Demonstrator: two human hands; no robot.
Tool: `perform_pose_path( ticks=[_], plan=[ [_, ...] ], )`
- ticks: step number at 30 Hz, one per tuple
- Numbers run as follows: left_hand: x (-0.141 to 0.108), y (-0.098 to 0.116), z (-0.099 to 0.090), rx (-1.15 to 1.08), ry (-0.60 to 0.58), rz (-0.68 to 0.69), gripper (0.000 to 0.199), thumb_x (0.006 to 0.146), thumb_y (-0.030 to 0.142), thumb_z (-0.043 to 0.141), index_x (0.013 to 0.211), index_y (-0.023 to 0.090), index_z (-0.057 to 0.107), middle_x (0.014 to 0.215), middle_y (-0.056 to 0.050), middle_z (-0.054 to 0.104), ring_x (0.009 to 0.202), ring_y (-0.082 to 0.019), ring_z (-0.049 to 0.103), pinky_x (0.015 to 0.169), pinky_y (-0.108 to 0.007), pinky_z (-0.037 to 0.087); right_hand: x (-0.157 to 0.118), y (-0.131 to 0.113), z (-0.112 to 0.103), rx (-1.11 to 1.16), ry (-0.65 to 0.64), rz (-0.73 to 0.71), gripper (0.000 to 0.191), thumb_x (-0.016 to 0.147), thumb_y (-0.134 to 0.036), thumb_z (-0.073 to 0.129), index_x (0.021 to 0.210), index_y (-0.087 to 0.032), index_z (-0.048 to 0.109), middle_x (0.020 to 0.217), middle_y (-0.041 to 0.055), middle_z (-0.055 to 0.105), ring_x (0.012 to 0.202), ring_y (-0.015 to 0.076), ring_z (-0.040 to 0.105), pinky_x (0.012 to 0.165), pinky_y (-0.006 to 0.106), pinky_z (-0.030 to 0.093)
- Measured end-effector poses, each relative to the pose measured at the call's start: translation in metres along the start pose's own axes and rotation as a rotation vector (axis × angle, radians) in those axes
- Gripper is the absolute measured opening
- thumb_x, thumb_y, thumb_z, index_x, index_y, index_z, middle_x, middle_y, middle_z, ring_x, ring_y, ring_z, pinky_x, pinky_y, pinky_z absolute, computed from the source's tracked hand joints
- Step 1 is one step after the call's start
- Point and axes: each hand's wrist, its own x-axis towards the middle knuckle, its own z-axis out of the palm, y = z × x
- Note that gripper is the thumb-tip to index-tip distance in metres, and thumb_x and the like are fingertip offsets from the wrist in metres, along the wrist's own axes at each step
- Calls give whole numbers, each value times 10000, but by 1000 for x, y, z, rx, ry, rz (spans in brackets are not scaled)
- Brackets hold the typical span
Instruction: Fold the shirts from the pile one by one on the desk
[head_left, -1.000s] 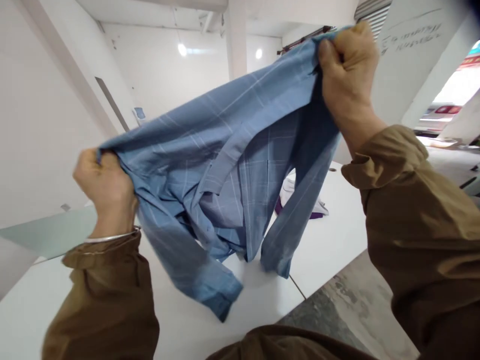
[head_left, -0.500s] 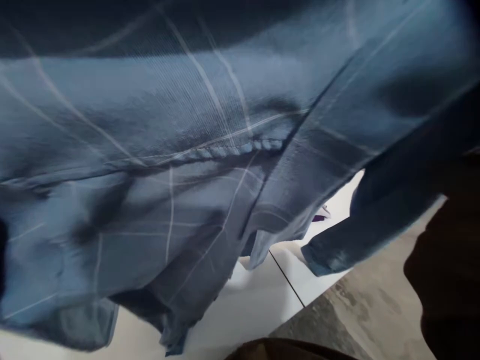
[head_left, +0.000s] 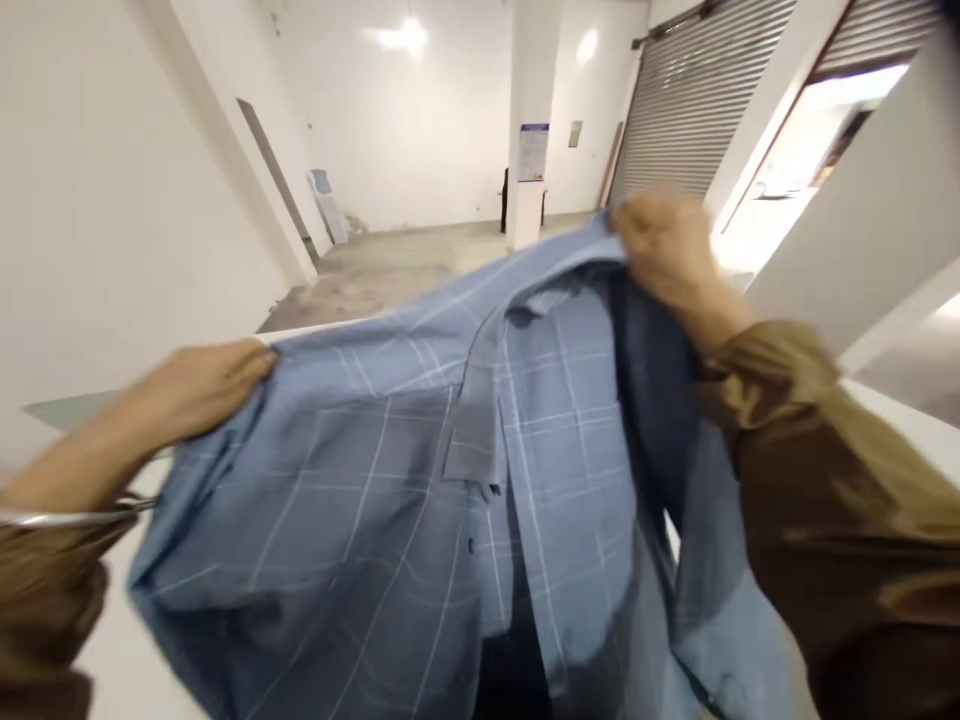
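A blue shirt with thin white checks (head_left: 375, 480) hangs spread between my two hands, its collar near the middle and its front partly open. My left hand (head_left: 217, 385) pinches one shoulder of it at the left. Higher up at the right, my right hand (head_left: 664, 240) grips the other shoulder, with its fingers closed on the cloth and a little blurred. A sleeve hangs down below my right hand. The lower end of the shirt runs out of view.
Behind the shirt stand a pillar with a poster (head_left: 533, 153), a white wall and a grey roller shutter (head_left: 690, 90). A water dispenser (head_left: 328, 205) is at the far left. Part of a white table surface (head_left: 124, 640) shows at the lower left.
The cloth that filled the view close up is now lower and farther off, stretched out. Both hands and the room have come into view.
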Motion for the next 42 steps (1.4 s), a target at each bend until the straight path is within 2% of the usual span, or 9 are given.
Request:
perform_pose_path(
  ticks=[3,8,14,22,28,31,35,39,42],
  plan=[
    [-11,-8,57,216,-404,-62,236,797,315,369,772,155,541,769,-32,576,748,-171,515,764,-307,393,-26,-20,68,18,-284,28,390,899,-311,271,909,-88,591,940,122,567,814,152,511,698,271,352],
    [-59,-38,158,257,-538,-240,381,783,351,318,992,98,511,1036,-173,538,936,-259,526,777,-362,398,-99,-46,171,151,-690,-21,334,853,-312,374,1048,-112,558,1050,141,552,964,204,501,821,292,367],
    [-131,-68,211,159,-606,-338,604,709,519,388,1148,106,411,1196,-180,426,1056,-286,474,859,-375,379,-206,-68,190,333,-903,-239,350,833,-300,406,1111,-118,518,1119,119,530,1039,215,477,919,325,344],
    [-131,-86,210,72,-416,-320,219,766,291,305,727,185,492,855,-112,543,924,-254,502,837,-387,381,-288,-67,196,318,-971,-150,413,818,-312,412,1185,-133,473,1238,114,451,1167,232,377,956,371,345],
    [-73,-105,179,21,-134,-411,316,818,347,239,891,158,481,1004,-94,499,1079,-233,398,931,-395,316,-299,-76,203,224,-961,-77,414,819,-313,393,1189,-147,476,1299,102,399,1207,256,312,938,410,361],
    [-65,-115,181,-30,-127,-470,344,806,349,283,949,114,491,1017,-119,516,1112,-253,374,938,-416,308,-299,-80,202,180,-949,-56,399,820,-300,384,1176,-153,488,1308,95,391,1207,259,306,933,413,365],
    [-94,-127,189,-63,-198,-557,549,747,442,385,1104,29,442,1155,-199,462,1139,-288,381,936,-406,326,-300,-83,202,158,-938,-59,395,824,-293,375,1170,-144,494,1306,93,393,1202,257,308,925,398,371],
    [-163,-124,181,-71,-344,-655,788,627,548,499,1208,31,371,1241,-210,417,1102,-297,445,874,-384,389,-303,-83,206,146,-915,-48,388,826,-285,372,1164,-139,494,1301,88,400,1198,250,309,928,393,361],
    [-211,-117,167,-89,-566,-665,560,606,441,539,1035,82,532,964,-140,607,899,-267,568,738,-345,442,-305,-85,209,137,-908,-29,386,826,-277,369,1162,-133,491,1300,91,398,1204,249,301,927,391,357]
  ],
)
